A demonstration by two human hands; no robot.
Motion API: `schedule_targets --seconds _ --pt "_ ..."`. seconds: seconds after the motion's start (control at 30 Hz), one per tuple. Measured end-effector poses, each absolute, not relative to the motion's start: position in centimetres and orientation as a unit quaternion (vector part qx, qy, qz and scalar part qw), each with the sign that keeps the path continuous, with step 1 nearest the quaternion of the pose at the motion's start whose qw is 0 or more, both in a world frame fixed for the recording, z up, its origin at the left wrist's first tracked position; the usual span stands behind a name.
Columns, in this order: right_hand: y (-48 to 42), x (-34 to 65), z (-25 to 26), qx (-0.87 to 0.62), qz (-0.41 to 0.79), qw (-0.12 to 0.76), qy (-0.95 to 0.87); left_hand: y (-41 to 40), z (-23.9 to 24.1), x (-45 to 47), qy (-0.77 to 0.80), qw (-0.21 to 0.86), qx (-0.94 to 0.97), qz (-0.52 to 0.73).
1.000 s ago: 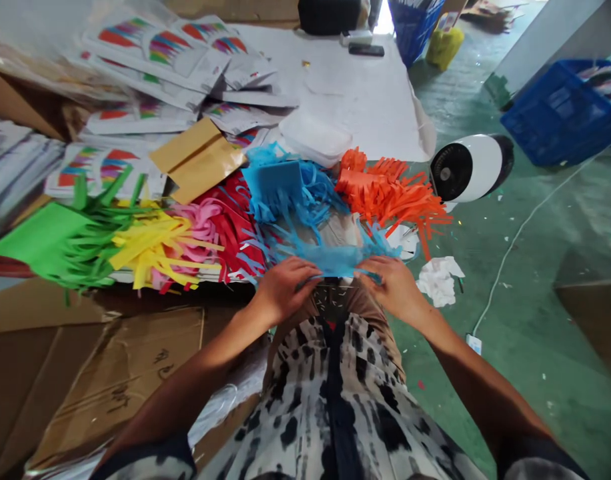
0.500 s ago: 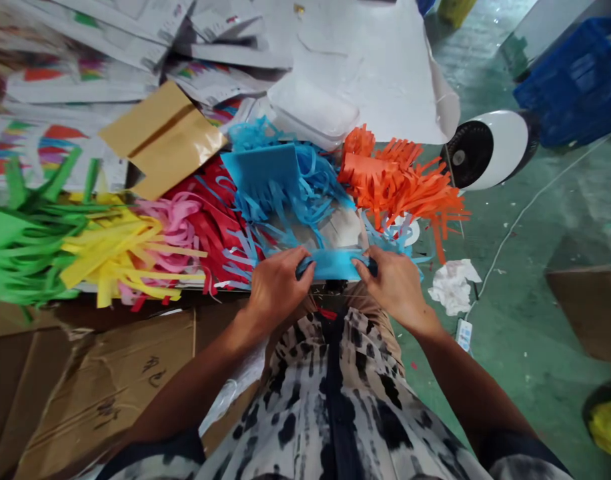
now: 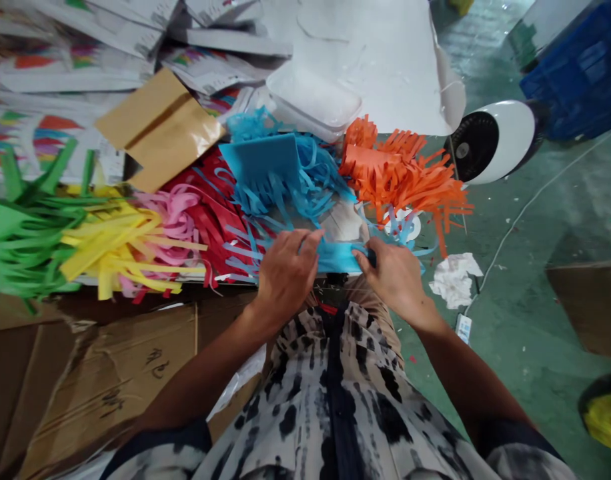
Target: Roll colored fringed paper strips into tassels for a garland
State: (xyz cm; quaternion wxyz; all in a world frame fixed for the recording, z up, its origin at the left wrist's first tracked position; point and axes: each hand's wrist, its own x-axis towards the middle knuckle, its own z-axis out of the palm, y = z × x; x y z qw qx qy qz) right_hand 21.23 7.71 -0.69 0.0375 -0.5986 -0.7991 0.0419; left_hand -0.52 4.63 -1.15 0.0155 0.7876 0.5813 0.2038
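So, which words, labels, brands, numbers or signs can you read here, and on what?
None reads clearly.
Cardboard: dark handwriting in two spots, too blurred to read.
Packets: small grey print beside coloured pictures, too small and blurred to read.

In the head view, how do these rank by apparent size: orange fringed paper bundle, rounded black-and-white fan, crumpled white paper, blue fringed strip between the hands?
Orange bundle
Fan
Crumpled paper
Blue strip: unsure, partly covered.
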Motion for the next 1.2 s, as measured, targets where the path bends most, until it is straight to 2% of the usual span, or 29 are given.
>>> schedule_targets --seconds 0.17,0.3,0.4,0.7,0.87,1.03,1.2 --pt "7.1 21.7 -0.2 -0.594 -0.02 0.108 -0.797 4.5 -1.8 -0.8 0.409 0.009 0.895 0.177" --pt "5.1 22.7 -0.6 -0.484 -0.046 0.166 -0.858 4.1 -2.3 -0.7 0.392 0.004 0.907 0.154" --pt "3.9 23.6 -1.8 -0.407 -0.011 0.145 -0.902 3.3 -2.5 -0.6 0.394 -0.015 0.908 0.145" --pt "4.1 25.6 -2.3 -0.424 0.008 0.132 -0.896 1.4 -1.5 -5.5 0.467 0.049 0.862 0.19" --pt "4.4 24.6 -1.1 -0.44 0.009 0.113 -0.891 1.6 -0.4 -2.4 0.457 0.045 0.856 0.237" --pt "4.3 24.0 -0.3 -0.427 0.002 0.119 -0.896 1.7 -2.7 1.7 0.441 0.083 0.866 0.221" --pt "3.9 24.1 -1.0 -0.383 0.031 0.109 -0.917 0.1 -4.3 0.7 0.43 0.085 0.862 0.253"
